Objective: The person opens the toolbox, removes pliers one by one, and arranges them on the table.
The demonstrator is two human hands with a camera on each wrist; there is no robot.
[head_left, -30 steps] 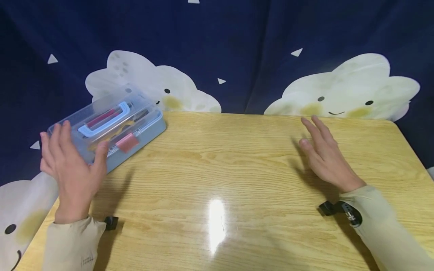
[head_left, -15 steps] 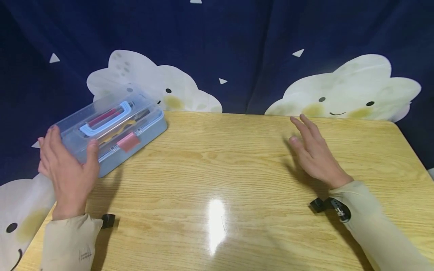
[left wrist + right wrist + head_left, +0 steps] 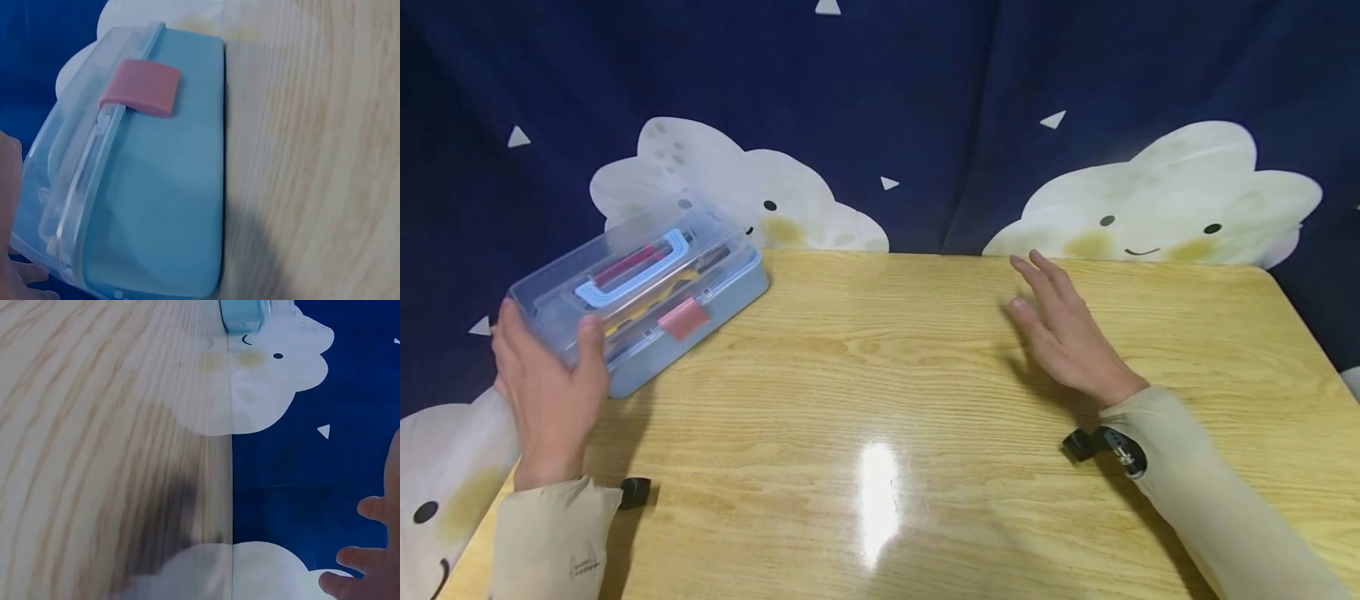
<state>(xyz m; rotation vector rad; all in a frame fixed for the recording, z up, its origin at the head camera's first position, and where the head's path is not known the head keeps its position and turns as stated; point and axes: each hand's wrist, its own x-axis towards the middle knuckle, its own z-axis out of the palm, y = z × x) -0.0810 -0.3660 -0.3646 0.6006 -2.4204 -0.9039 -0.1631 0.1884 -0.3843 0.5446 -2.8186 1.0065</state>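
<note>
A light-blue plastic box (image 3: 651, 360) with a clear lid sits on the table at the back left. It has a blue carry handle (image 3: 634, 279) on top and a pink latch (image 3: 683, 318) on its long front side. Dark red and yellow items show dimly through the lid. At the box's near left end is my left hand (image 3: 550, 392), thumb by the lid's front corner and fingers along the end; whether they touch is unclear. My right hand (image 3: 1071, 342) hovers above the right half of the table, fingers extended and holding nothing.
The wooden table (image 3: 880, 375) reaches back to a dark-blue curtain (image 3: 925, 100) printed with white clouds. A bright light reflection lies on the tabletop in front. A small black device (image 3: 1120, 450) is strapped to the right wrist.
My left hand has drawn back from over the lid to the box's near end. The right hand has drifted left across the table. The box has stayed in place.
</note>
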